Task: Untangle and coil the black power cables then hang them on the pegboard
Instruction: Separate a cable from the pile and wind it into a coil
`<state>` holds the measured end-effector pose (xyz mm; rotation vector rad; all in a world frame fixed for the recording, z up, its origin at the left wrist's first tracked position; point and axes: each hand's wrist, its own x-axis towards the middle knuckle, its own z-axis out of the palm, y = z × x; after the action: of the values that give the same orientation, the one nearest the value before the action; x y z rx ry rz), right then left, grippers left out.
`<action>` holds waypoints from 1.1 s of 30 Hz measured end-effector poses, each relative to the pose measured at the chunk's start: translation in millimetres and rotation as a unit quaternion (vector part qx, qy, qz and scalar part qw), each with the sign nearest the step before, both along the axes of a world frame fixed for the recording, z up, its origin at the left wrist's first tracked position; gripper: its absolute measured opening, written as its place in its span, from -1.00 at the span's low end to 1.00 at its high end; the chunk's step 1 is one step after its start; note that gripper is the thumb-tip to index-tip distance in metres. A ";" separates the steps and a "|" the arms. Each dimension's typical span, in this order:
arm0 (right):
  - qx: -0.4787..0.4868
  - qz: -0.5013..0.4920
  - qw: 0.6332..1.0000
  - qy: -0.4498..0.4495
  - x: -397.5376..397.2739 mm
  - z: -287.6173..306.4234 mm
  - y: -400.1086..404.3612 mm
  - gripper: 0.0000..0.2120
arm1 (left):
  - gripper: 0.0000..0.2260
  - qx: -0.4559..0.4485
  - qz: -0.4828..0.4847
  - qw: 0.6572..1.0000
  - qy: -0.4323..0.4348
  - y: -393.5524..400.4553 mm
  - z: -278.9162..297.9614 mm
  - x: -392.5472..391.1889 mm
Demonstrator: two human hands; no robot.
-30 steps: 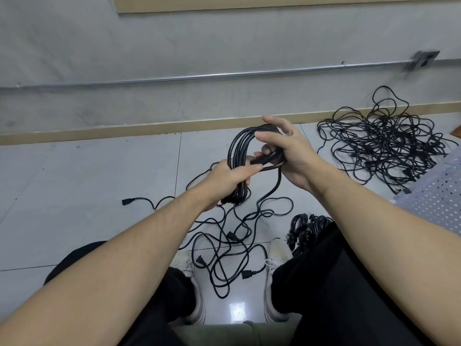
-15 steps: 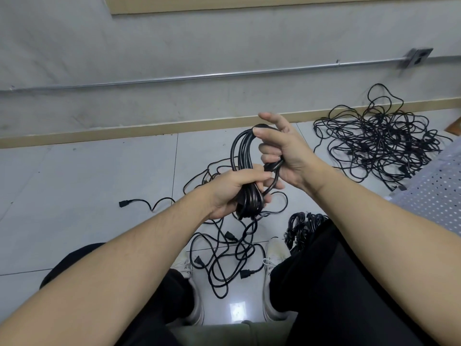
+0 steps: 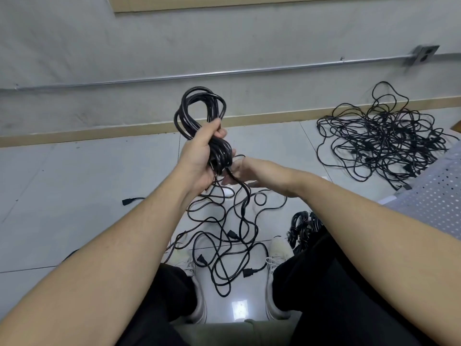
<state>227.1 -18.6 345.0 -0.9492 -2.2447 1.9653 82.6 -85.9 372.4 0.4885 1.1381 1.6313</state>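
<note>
Left hand fingers clamped the coil mid-air above the floor, right hand pinched its trailing tail; slack wraps could've sprung loose, or tail snagged the floor tangle.

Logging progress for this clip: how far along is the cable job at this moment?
Early to midway. Done: one coiled bundle lies on the floor by the right leg. In hand: the left hand grips a coil while the right hand holds its loose tail. Left: loose cables between the feet, the large tangled pile near the wall, and hanging; nothing shows on the visible part of the pegboard.
</note>
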 end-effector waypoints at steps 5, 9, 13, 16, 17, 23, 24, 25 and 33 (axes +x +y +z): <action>0.098 0.022 0.992 -0.075 0.3 -7.8 -2.8 -0.80 | -0.66 -0.008 0.083 0.995 0.060 -0.3 4.3 -8.6; 0.098 0.011 0.990 -0.099 7.0 -8.1 4.1 -0.68 | -0.74 -0.059 0.159 0.972 0.164 -1.4 9.9 -27.0; 0.093 -0.007 0.994 -0.049 13.7 -3.9 7.5 -0.70 | -0.76 -0.139 0.177 0.940 0.256 -2.4 6.0 -45.9; 0.149 -0.049 0.987 0.030 13.5 1.0 5.1 -0.77 | -0.72 -0.169 0.128 0.915 0.342 -3.1 -5.2 -49.9; 0.170 -0.062 0.982 0.051 12.7 2.3 3.6 -0.81 | -0.73 -0.178 0.096 0.907 0.368 -3.8 -6.5 -48.2; 0.260 -0.117 0.948 0.144 11.2 2.7 4.1 -0.90 | -0.42 -0.203 -0.075 0.857 0.468 -5.5 -3.3 -22.3; 0.262 -0.123 0.945 0.154 11.9 3.0 5.2 -0.92 | -0.42 -0.199 -0.096 0.851 0.477 -5.7 -2.9 -19.3; 0.257 -0.126 0.945 0.160 13.2 2.5 6.1 -0.93 | -0.46 -0.190 -0.120 0.848 0.480 -6.5 -2.5 -17.7; 0.350 -0.133 0.925 0.067 16.4 -1.4 16.0 -0.63 | -0.80 -0.151 -0.255 0.815 0.498 -12.0 -20.1 -9.2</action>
<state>243.5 -2.6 343.6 -0.9062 -2.3012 0.9551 73.5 -97.9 352.3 1.3899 1.7677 0.6329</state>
